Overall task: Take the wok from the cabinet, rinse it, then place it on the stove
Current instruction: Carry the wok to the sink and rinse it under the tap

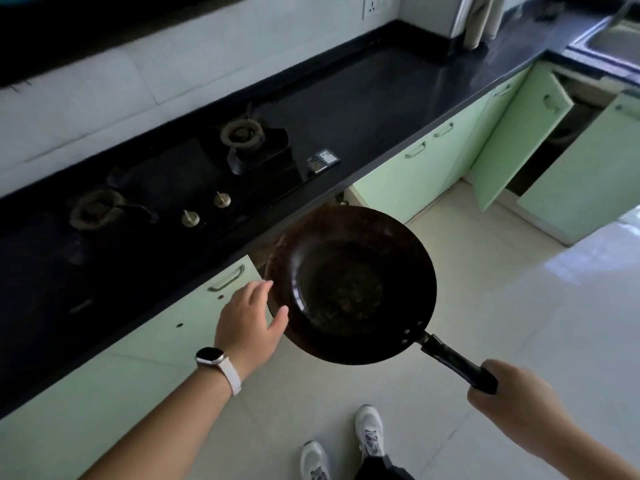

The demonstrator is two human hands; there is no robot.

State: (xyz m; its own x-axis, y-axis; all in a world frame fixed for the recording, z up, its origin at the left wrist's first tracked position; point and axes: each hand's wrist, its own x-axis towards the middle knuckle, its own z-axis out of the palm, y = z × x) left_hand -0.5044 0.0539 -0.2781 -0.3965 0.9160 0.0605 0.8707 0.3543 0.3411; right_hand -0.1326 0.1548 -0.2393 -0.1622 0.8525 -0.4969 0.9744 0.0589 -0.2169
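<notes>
A dark, worn wok [349,285] hangs in the air over the floor, just in front of the counter edge. My right hand [509,393] grips the end of its black handle. My left hand [252,317], with a watch on the wrist, rests its fingers against the wok's left rim; whether they hold the rim I cannot tell. The gas stove [173,188] sits in the black counter to the upper left, with two burners and two knobs. The steel sink [609,39] is at the far top right.
Pale green cabinets [433,161] run under the counter; two doors [519,140] below the sink stand open. A small dark box [323,160] lies on the counter right of the stove. A white appliance [478,15] stands near the corner. My shoes [369,427] are on the tiled floor.
</notes>
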